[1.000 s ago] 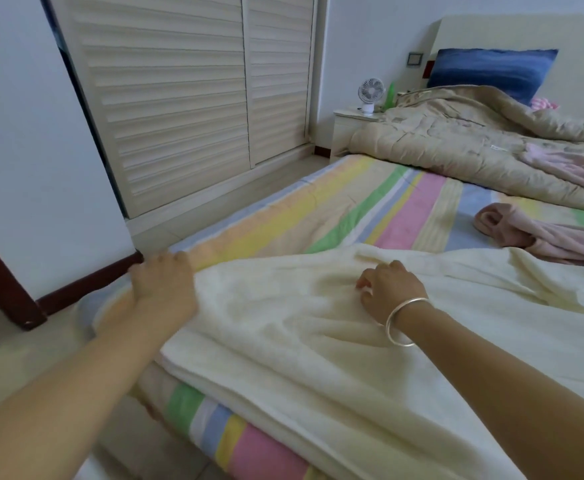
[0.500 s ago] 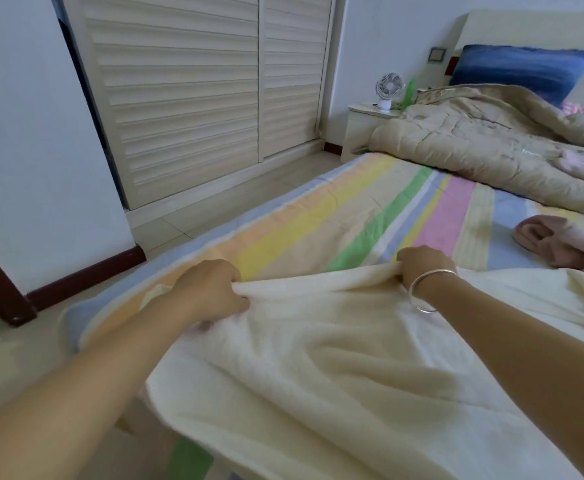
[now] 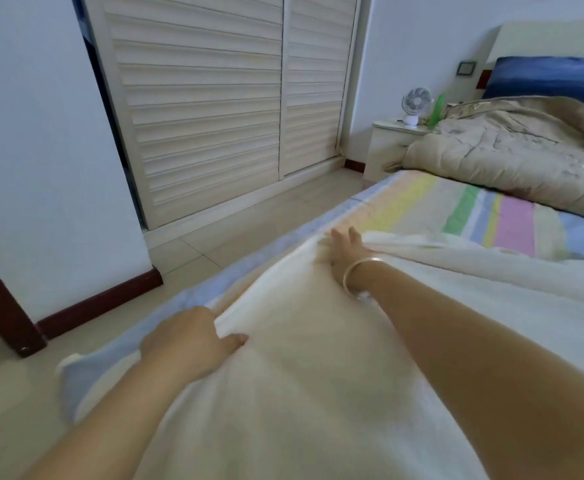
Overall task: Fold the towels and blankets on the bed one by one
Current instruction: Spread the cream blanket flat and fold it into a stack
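As the head view showed it, surface: bed [image 3: 422,202] under a flat sheet in pastel stripes of yellow, green, blue and pink, with a pale blue band along the near side.
Room: white wall [image 3: 34,168] on the left, dark red skirting [image 3: 100,306] at its foot, pale glossy floor tiles [image 3: 242,237] between wall and bed.
Wardrobe: cream sliding doors [image 3: 207,109] with horizontal louvre slats, standing across the floor from the bed.
Nightstand: cream, boxy [image 3: 387,147], just beside the head of the bed; a small round white fan [image 3: 416,103] stood on it with a green bottle [image 3: 437,109] next to it.
Headboard: pale, flat panel [image 3: 543,39]; a blue pillow [image 3: 553,81] leaned against it.
Quilt: beige, puffy, stitched and crumpled [image 3: 508,161], heaped across the head end of the bed.
Task item: cream blanket [image 3: 318,375], soft and fuzzy, lying on the foot end of the bed over the striped sheet, its left side doubled into a thick straight edge that ran from one hand to the other.
Left hand: [image 3: 186,341] at the near end of that edge, fingers curled under it and thumb on top, gripping the blanket.
Right hand: [image 3: 346,251] at the far end of the edge, fingers straight and spread, lying flat on the cloth; motion blur hid finer detail.
Bracelet: thin silver bangle [image 3: 361,277] round the right wrist.
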The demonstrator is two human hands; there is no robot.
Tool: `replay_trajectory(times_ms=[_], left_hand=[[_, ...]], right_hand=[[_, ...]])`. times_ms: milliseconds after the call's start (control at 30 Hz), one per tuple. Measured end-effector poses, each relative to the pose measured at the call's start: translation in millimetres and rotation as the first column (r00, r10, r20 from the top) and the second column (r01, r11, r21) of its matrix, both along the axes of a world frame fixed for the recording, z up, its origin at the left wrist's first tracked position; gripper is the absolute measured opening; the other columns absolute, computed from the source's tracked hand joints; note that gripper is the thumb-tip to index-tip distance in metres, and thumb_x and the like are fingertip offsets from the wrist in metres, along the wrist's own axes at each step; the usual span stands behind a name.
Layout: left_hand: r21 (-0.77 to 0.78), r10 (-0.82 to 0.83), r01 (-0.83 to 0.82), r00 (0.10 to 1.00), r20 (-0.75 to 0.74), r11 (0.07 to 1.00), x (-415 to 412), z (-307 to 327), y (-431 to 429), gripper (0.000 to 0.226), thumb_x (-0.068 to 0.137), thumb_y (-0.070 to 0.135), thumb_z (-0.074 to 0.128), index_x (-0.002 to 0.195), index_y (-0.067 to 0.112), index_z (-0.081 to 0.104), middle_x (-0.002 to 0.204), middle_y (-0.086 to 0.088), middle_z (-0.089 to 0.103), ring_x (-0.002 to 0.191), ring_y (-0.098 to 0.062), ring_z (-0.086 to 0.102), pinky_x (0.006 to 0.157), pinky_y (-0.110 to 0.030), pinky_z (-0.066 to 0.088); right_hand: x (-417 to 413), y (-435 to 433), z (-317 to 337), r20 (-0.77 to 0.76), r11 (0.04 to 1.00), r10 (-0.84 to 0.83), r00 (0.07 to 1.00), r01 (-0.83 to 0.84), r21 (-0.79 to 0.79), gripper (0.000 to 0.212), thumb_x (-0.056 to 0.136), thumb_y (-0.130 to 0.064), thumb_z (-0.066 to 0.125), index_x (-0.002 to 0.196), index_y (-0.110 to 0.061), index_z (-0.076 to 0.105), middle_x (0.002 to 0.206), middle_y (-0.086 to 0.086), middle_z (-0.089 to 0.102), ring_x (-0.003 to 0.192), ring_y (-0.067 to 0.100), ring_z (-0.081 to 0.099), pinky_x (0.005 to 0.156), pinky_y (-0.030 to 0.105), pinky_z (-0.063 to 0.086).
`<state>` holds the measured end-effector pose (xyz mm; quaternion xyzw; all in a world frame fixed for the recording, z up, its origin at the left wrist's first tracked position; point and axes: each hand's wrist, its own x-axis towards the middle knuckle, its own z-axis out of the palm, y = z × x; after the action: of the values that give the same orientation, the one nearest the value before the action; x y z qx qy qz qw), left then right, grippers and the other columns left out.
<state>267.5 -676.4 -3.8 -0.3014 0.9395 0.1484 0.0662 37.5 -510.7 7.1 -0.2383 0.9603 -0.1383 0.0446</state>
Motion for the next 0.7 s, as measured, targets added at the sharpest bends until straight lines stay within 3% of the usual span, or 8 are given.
replay_trajectory(times_ms=[100, 200, 300, 400, 467, 567, 633, 700], left_hand=[[-0.017, 0.023, -0.023, 1.0, -0.002, 1.0, -2, -2, 5, 0.058, 0.081, 0.072, 0.053, 0.109, 0.022, 0.056, 0.094, 0.006, 0.063, 0.089, -0.017, 0.062, 0.078, -0.033, 0.054], [-0.002, 0.037, -0.037, 0.999, -0.02, 0.999, -1, -1, 3, 0.063, 0.079, 0.074, 0.054, 0.114, 0.022, 0.057, 0.098, 0.005, 0.064, 0.092, -0.018, 0.062, 0.081, -0.035, 0.054], [0.06, 0.012, -0.009, 0.999, -0.048, 0.998, 6, 3, 2, 0.066, 0.08, 0.072, 0.055, 0.119, 0.02, 0.059, 0.105, 0.004, 0.065, 0.097, -0.018, 0.062, 0.084, -0.035, 0.053], [0.242, -0.046, 0.067, 0.994, -0.095, 0.968, 22, 24, -4, 0.056, 0.082, 0.065, 0.06, 0.113, 0.019, 0.063, 0.113, 0.005, 0.063, 0.097, -0.014, 0.058, 0.077, -0.025, 0.045], [0.281, -0.067, 0.074, 0.997, -0.032, 0.957, 39, 44, -12, 0.047, 0.08, 0.063, 0.064, 0.099, 0.02, 0.064, 0.111, 0.0, 0.063, 0.088, -0.011, 0.057, 0.069, -0.025, 0.044], [0.375, -0.041, -0.011, 0.99, 0.132, 0.927, 67, 56, -33, 0.068, 0.068, 0.06, 0.078, 0.112, 0.011, 0.062, 0.106, -0.009, 0.068, 0.093, -0.023, 0.067, 0.073, -0.033, 0.056], [0.471, -0.002, -0.099, 0.978, 0.209, 0.876, 85, 51, -43, 0.062, 0.066, 0.05, 0.084, 0.113, 0.015, 0.062, 0.102, -0.006, 0.072, 0.09, -0.025, 0.071, 0.077, -0.038, 0.06], [0.528, 0.08, -0.131, 0.99, 0.117, 0.839, 92, 42, -45, 0.038, 0.08, 0.027, 0.077, 0.112, 0.012, 0.063, 0.099, -0.011, 0.071, 0.085, -0.029, 0.071, 0.076, -0.042, 0.06]], right_hand=[[8, 5, -6, -0.069, 0.997, 0.07, 0.995, -0.067, 0.049, 0.078, 0.092, -0.004, 0.04, 0.153, -0.036, 0.003, 0.161, 0.003, -0.013, 0.131, 0.036, 0.042, 0.101, 0.04, 0.04], [30, 11, 13, -0.141, 0.992, 0.073, 0.987, -0.057, 0.116, 0.081, 0.092, -0.006, 0.046, 0.153, -0.035, 0.001, 0.161, 0.002, -0.015, 0.122, 0.035, 0.05, 0.087, 0.037, 0.047], [88, 34, 18, -0.144, 0.986, 0.128, 0.981, -0.11, 0.122, 0.067, 0.093, -0.025, 0.053, 0.15, -0.031, 0.018, 0.159, 0.001, 0.009, 0.125, 0.029, 0.047, 0.095, 0.038, 0.044], [167, 61, 22, -0.212, 0.961, 0.275, 0.938, -0.276, 0.025, 0.04, 0.09, -0.037, 0.059, 0.129, -0.029, 0.052, 0.126, -0.002, 0.05, 0.114, 0.02, 0.05, 0.087, 0.029, 0.042], [219, 72, 31, -0.133, 0.945, 0.32, 0.938, -0.325, -0.022, 0.022, 0.088, -0.044, 0.059, 0.105, -0.03, 0.062, 0.093, -0.011, 0.057, 0.094, 0.014, 0.056, 0.074, 0.025, 0.038], [284, 74, 45, 0.09, 0.913, 0.407, 0.909, -0.402, -0.074, 0.059, 0.069, -0.078, 0.041, 0.1, -0.03, 0.058, 0.072, -0.013, 0.056, 0.079, 0.009, 0.059, 0.072, 0.025, 0.042], [309, 71, 38, 0.054, 0.881, 0.465, 0.884, -0.468, 0.07, 0.078, 0.057, -0.087, 0.031, 0.106, -0.03, 0.051, 0.085, -0.009, 0.062, 0.085, 0.017, 0.062, 0.071, 0.03, 0.04], [319, 62, 18, -0.093, 0.839, 0.522, 0.848, -0.49, 0.237, 0.067, 0.06, -0.079, 0.049, 0.098, -0.024, 0.051, 0.08, -0.003, 0.064, 0.067, 0.024, 0.064, 0.053, 0.03, 0.029]])
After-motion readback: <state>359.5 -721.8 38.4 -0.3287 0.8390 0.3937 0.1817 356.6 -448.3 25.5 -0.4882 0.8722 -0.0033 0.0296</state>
